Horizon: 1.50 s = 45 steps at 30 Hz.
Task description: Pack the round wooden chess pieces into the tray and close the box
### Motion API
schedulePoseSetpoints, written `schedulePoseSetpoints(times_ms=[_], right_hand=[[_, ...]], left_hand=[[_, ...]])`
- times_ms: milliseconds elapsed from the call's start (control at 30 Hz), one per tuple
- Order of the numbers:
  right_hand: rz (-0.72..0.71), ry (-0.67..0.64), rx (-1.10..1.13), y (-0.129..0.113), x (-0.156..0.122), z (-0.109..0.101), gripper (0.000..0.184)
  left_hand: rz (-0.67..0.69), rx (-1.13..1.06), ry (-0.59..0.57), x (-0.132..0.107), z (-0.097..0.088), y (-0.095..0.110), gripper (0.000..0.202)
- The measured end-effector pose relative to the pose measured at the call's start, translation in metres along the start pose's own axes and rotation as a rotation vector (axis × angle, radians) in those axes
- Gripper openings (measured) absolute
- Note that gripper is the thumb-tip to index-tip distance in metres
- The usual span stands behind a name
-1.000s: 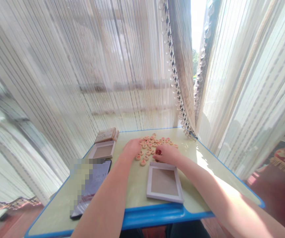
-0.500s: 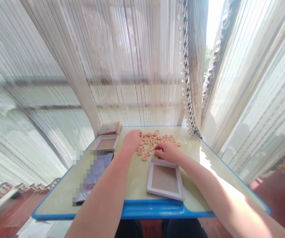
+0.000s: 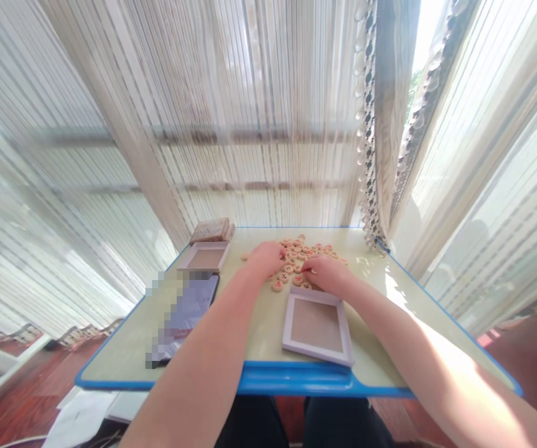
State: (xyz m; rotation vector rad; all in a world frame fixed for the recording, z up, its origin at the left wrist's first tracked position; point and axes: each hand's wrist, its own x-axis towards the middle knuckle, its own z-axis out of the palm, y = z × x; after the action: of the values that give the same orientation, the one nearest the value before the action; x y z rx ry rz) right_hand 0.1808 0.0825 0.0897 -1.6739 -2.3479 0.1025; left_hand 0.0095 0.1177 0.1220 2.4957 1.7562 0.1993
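Note:
Several round wooden game discs (image 3: 303, 256) with red and dark marks lie scattered at the far middle of a pale tabletop (image 3: 259, 323). My left hand (image 3: 265, 260) rests on the left part of the pile with its fingers curled over discs. My right hand (image 3: 326, 274) lies on the near right part of the pile, fingers bent down onto the discs; what they hold, if anything, is hidden. Just in front of my right hand sits a shallow white box half (image 3: 317, 326), its brown inside facing up.
A second box half (image 3: 204, 256) and a flat wooden box (image 3: 211, 230) stand at the far left. A dark phone (image 3: 188, 314) lies on the left, partly blurred. The table has a blue rim (image 3: 296, 379). Striped curtains (image 3: 203, 124) hang close behind.
The camera has turned so the table sits further right and higher in view. Both hands have drawn closer together over the discs. The boxes have not moved.

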Motion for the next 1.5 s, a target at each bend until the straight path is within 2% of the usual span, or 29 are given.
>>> schedulePoseSetpoints(times_ms=[200, 367, 500, 633, 767, 933, 1133, 1300, 1400, 1500], right_hand=[[0.012, 0.034, -0.016, 0.002, -0.001, 0.004, 0.023], [0.005, 0.047, 0.042, 0.002, -0.004, 0.001, 0.022], [0.014, 0.077, 0.080, 0.001, -0.006, -0.006, 0.022], [-0.024, 0.079, 0.086, 0.003, -0.006, -0.007, 0.023], [-0.004, 0.083, 0.045, 0.002, -0.007, -0.003, 0.023], [-0.073, 0.060, 0.058, 0.002, -0.007, -0.001, 0.022], [-0.054, 0.038, 0.077, 0.003, -0.005, 0.001, 0.024], [-0.058, 0.038, 0.069, 0.003, -0.004, 0.001, 0.024], [-0.074, 0.028, 0.058, 0.003, -0.004, 0.002, 0.025], [-0.072, 0.030, 0.060, 0.003, -0.004, 0.003, 0.025]], left_hand=[[-0.020, -0.028, -0.049, -0.004, -0.004, 0.000, 0.018], [-0.105, 0.049, 0.022, 0.000, -0.002, -0.002, 0.027], [-0.191, 0.072, -0.044, 0.003, 0.001, -0.004, 0.023], [-0.143, 0.099, -0.061, 0.004, 0.003, -0.007, 0.019], [-0.125, 0.100, -0.043, 0.003, 0.004, -0.010, 0.020], [-0.135, 0.050, 0.013, 0.004, 0.006, -0.014, 0.020], [-0.108, -0.017, 0.049, 0.005, 0.006, -0.020, 0.025], [-0.116, 0.044, 0.027, 0.005, 0.004, -0.020, 0.026], [-0.117, 0.064, 0.087, 0.004, 0.002, -0.023, 0.027], [-0.188, 0.042, 0.141, 0.003, -0.003, -0.028, 0.029]])
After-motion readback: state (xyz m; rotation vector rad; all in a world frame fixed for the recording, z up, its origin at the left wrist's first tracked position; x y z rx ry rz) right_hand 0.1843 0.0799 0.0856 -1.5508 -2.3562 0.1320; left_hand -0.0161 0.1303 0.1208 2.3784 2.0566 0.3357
